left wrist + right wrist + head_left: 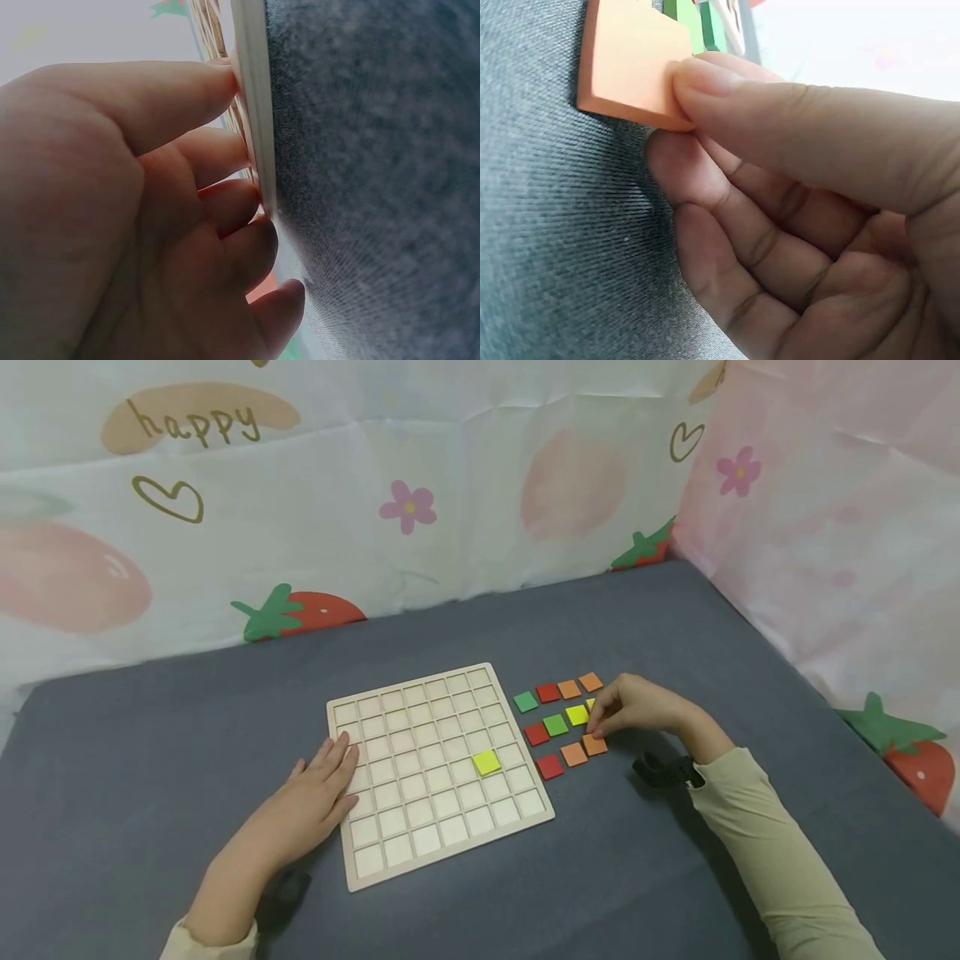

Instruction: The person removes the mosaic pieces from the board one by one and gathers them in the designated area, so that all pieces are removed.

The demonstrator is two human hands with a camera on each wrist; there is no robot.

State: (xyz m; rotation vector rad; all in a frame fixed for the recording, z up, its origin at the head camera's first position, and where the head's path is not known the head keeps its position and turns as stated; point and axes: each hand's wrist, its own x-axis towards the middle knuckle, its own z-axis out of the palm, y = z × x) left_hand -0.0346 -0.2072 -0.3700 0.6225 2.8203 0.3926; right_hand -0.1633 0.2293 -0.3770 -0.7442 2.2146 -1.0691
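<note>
A pale wooden grid board (420, 866) lies flat on the table, with a yellow tile (487, 762) in its right half. My left hand (303, 810) rests on the board's left edge, fingers extended over the rim; the left wrist view shows the thumb and fingertips against the board's side (259, 97). To the right of the board, my right hand (641, 708) pinches an orange tile (634, 64) at its corner, between the thumb and curled fingers. That orange tile (595, 745) is at the end of the nearest row. The index fingertip's contact is partly hidden behind the thumb.
Several loose tiles lie in rows beside the board: red ones (550, 767), green ones (526, 702), yellow ones (577, 715) and more orange ones (573, 754). A dark grey cloth (187, 735) covers the table. Printed curtains (465, 468) stand behind and to the right.
</note>
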